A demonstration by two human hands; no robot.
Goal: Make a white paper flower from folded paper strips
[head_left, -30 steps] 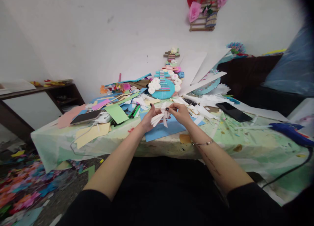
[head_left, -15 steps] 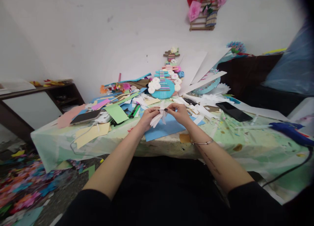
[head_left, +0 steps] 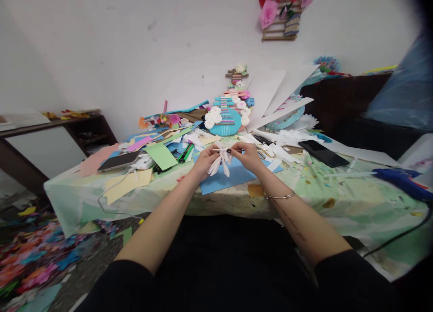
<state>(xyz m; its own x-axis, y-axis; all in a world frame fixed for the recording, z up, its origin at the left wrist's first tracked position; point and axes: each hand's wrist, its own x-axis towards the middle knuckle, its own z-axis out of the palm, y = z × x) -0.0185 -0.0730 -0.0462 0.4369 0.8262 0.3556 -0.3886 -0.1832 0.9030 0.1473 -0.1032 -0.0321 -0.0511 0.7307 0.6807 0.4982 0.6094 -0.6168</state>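
Note:
My left hand (head_left: 204, 161) and my right hand (head_left: 248, 157) meet above a blue paper sheet (head_left: 233, 176) on the craft table (head_left: 321, 199). Both pinch a small white paper flower (head_left: 221, 162) with drooping petals, threaded on a thin stick held level between the fingertips. The left fingers close on the stick's left end, the right fingers on its right end. A thin bangle circles my right wrist.
Paper scraps, coloured sheets and a green marker (head_left: 185, 153) crowd the table's far left. A phone (head_left: 118, 161) lies left, another phone (head_left: 321, 153) right. A blue glue gun (head_left: 402, 181) with its cord rests at the right edge. A blue decorated craft piece (head_left: 226, 120) stands behind.
The white paper flower has been turned slightly between my fingers, and its petals now hang lower. Both hands stay in nearly the same place.

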